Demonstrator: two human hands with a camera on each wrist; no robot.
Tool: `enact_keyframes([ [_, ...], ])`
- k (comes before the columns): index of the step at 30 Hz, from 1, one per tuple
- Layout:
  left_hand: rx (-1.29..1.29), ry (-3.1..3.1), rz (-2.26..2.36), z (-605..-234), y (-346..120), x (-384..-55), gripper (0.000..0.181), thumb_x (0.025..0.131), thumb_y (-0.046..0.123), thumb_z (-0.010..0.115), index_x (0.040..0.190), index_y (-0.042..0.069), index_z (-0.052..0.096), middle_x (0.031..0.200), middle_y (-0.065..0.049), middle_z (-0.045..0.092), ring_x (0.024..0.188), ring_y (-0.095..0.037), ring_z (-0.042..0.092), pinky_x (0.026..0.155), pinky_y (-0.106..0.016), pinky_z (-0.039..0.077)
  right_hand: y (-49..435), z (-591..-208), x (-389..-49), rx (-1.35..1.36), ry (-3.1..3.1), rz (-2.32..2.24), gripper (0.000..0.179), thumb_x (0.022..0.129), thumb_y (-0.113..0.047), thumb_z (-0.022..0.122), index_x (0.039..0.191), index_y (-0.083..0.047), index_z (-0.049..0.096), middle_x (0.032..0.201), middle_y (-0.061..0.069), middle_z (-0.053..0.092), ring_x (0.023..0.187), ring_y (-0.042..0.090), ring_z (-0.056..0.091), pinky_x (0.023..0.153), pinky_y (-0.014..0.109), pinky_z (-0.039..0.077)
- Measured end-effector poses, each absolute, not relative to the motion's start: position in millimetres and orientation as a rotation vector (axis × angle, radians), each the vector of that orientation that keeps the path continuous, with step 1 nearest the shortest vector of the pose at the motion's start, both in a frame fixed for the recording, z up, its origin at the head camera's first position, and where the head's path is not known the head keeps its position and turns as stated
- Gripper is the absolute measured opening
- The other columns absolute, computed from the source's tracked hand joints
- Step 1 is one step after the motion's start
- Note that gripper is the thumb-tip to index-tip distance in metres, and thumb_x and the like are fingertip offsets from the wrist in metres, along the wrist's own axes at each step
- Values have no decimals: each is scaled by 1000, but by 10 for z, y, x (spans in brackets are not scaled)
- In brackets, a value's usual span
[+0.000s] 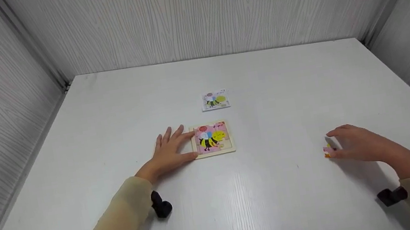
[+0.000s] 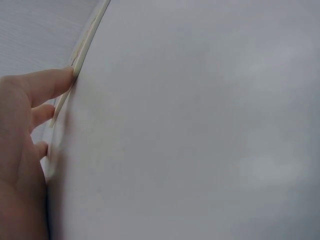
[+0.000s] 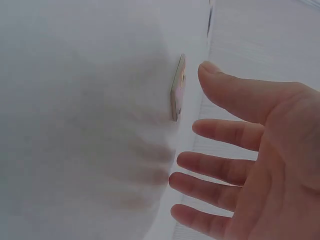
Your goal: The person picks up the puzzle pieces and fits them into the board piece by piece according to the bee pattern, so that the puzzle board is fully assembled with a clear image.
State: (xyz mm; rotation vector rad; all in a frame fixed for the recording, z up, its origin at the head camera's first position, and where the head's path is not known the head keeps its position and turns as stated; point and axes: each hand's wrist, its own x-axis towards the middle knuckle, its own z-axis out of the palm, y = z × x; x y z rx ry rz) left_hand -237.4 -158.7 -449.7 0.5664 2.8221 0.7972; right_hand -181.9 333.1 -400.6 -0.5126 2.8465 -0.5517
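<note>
A square wooden jigsaw tray with a bee picture lies on the table, with a bare wood patch at its lower right. My left hand is beside it, fingers spread, with thumb and index finger touching its left edge; the left wrist view shows the thumb against the tray's side. Far to the right, a small pink, yellow and orange puzzle piece lies on the table. My right hand hovers by that piece. In the right wrist view its fingers are relaxed and apart from the piece.
Behind the tray lies a small square card with a similar bee picture. The white table meets pale wood-grain panels at the back and both sides. A black wrist device sits under each sleeve.
</note>
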Motion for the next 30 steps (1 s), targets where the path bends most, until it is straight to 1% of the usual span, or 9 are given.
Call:
enact_keyframes([
  [4,572,2823,812,-4497,-1589,-2375,67,85,52,55,144,26,37,155,-6,12,140,-32,-6,108,-50,-11,3369,-4038,-1806,-594,2857,-515,56,80,-31,72,120,3,54,123,26,49,115,42,43,90,56,39],
  [10,553,2832,793,-4507,-1582,-2379,66,84,52,55,143,27,37,155,-4,12,141,-31,-5,108,-50,-11,3385,-4069,-1798,-633,2857,-559,34,77,-20,75,102,-4,58,117,21,51,113,40,44,87,52,42],
  [17,550,2828,802,-4501,-1578,-2364,66,84,51,55,143,26,38,155,-5,12,141,-31,-5,108,-51,-11,3369,-4128,-1829,-684,2881,-507,23,75,-12,75,89,-9,57,111,19,52,109,39,46,83,50,44],
  [23,553,2827,791,-4494,-1580,-2366,67,84,53,55,143,27,37,155,-5,12,141,-31,-6,108,-50,-11,3354,-4098,-1827,-657,2870,-528,20,78,-14,73,89,-9,57,108,16,53,108,38,46,81,48,44],
  [27,562,2831,788,-4495,-1579,-2374,67,84,54,54,143,28,37,155,-5,12,140,-32,-5,107,-51,-12,3334,-4062,-1816,-619,2875,-573,20,80,-17,72,91,-10,57,104,11,55,102,31,48,77,44,45],
  [30,565,2832,782,-4493,-1580,-2374,67,84,53,54,143,28,37,155,-5,12,140,-32,-5,107,-51,-11,3307,-4041,-1813,-618,2883,-620,21,80,-16,72,93,-9,57,104,9,55,104,30,49,81,46,44],
])
